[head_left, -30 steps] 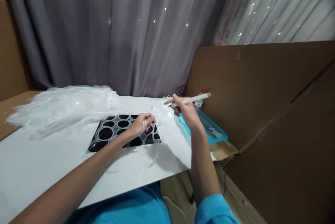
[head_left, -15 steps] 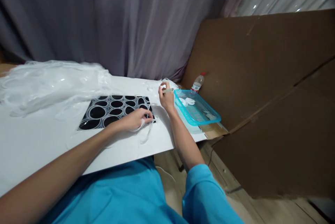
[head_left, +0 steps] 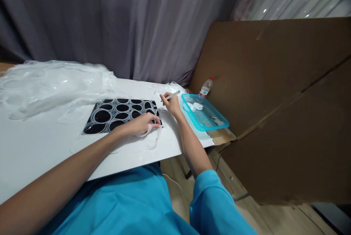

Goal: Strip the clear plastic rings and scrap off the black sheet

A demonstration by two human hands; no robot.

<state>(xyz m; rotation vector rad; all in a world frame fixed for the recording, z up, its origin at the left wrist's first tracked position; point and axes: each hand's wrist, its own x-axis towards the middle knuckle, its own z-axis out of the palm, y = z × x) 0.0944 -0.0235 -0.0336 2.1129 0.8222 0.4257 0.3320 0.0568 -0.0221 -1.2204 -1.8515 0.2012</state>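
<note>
My left hand rests over the right end of a black mat with pale oval rings. Its thumb and forefinger are pinched together on a thin white cord, which loops down onto the white table. Beyond it on the right, my right hand is closed around a slim, pale, pen-like tool. The tool's narrow end points left, and its exact kind is too small to make out. Just behind the right hand lies a heap of white cords.
A turquoise basket holding white bundles stands at the table's right edge, with a red-capped bottle behind. At the left lies a large pile of white strands. Brown cardboard walls the right side; a grey curtain hangs behind.
My right hand has come slightly left and down, and the tool in it has swung so its narrow end points left. My left hand keeps its place with the cord.
</note>
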